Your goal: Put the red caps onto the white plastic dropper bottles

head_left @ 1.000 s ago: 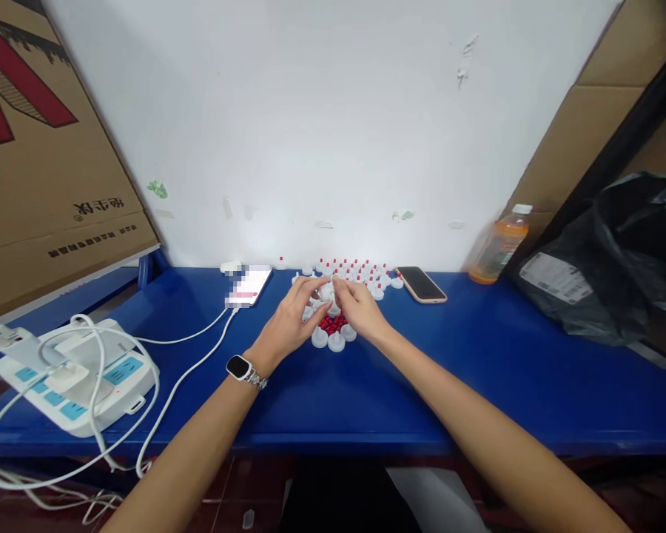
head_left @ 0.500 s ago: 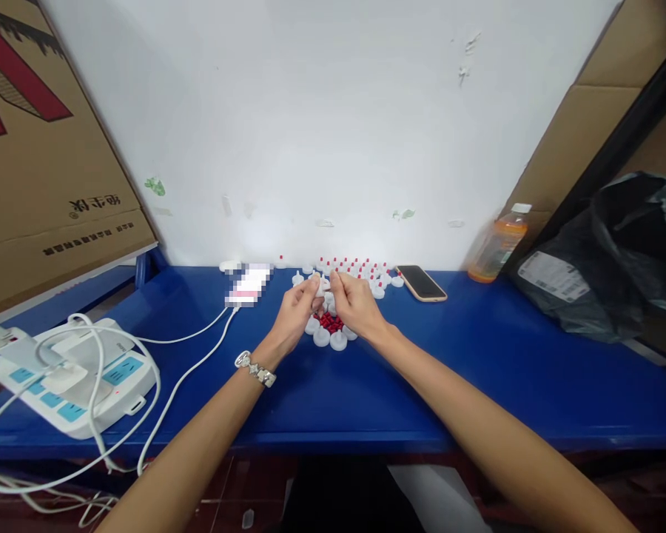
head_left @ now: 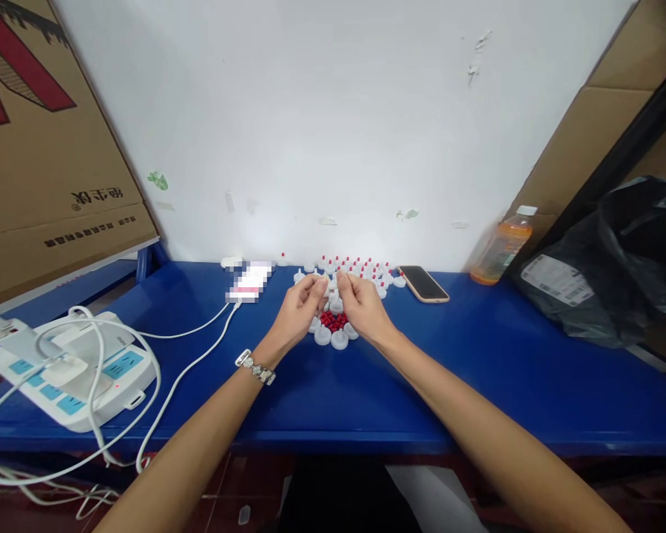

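My left hand (head_left: 298, 307), with a metal bracelet at the wrist, is closed in a pinch. A white nozzle cap seems to sit at its fingertips, mostly hidden among similar white pieces behind. My right hand (head_left: 365, 305) is closed too, thumb against curled finger, just right of the left; whatever it pinches is too small to make out. Below and between the hands lies a pile of small red tips (head_left: 333, 321), ringed by white round nozzle caps (head_left: 339, 340). Behind the hands stand several white caps with red tips on them (head_left: 382, 289).
A phone (head_left: 423, 284) lies right of the caps, near an orange drink bottle (head_left: 499, 248) and a black plastic bag (head_left: 599, 311). At left are a power strip (head_left: 75, 396) with looped white cables and a cardboard box (head_left: 61, 170). A white wall backs the blue table (head_left: 422, 400).
My hands have drawn slightly apart at the fingertips, and the white piece between them shows less clearly. The whole view has shifted a little.
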A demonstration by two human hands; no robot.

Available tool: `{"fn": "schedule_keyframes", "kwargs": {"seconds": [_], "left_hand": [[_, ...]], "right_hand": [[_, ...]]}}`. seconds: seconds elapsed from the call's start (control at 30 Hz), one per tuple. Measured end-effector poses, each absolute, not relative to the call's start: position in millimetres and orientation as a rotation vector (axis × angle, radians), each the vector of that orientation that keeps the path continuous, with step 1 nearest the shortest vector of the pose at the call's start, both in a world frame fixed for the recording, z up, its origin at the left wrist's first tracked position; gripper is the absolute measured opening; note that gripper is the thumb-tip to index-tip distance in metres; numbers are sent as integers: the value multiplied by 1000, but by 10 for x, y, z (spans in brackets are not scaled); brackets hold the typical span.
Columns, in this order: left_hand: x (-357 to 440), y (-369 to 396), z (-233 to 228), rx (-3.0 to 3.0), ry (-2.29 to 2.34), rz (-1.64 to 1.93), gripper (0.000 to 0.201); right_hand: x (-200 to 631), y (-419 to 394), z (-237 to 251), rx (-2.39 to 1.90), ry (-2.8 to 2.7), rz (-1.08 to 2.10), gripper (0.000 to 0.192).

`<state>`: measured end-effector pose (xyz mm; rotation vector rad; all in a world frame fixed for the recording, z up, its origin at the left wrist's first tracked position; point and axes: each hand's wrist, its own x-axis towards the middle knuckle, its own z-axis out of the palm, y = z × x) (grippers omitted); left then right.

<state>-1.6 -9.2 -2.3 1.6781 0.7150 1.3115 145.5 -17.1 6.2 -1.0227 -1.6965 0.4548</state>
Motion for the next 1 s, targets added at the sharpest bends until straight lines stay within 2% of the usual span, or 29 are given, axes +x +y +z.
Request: {"fn": "schedule_keyframes", "kwargs": {"seconds": [0.17, 0.27, 0.4, 0.57, 0.67, 0.87, 1.0], "left_hand": [[-31, -58, 12, 1281, 772, 1137, 52], [-178, -28, 55, 1169, 845, 1119, 53], [-292, 45, 35, 1404, 890, 1248, 47], [-296, 120, -79, 1783, 987, 1263, 36], [-313, 118, -115, 1877, 1012, 1236, 34], [-324, 49, -74, 1988, 973, 1215, 36], [-385, 94, -77, 2015, 1134, 1242, 41]], "right_hand": [[1510, -183, 106, -946, -1863, 139, 35], [1608, -138, 123, -1017, -1772, 118, 38], [1706, -75, 97, -1119, -1879, 191, 37], [1729, -96, 96, -1157, -2134, 178, 21], [1718, -113, 117, -1149, -2025, 296, 20], [1577, 20, 32, -934, -1736, 754, 28], [1495, 284, 69, -876, -1671, 792, 25]]}}
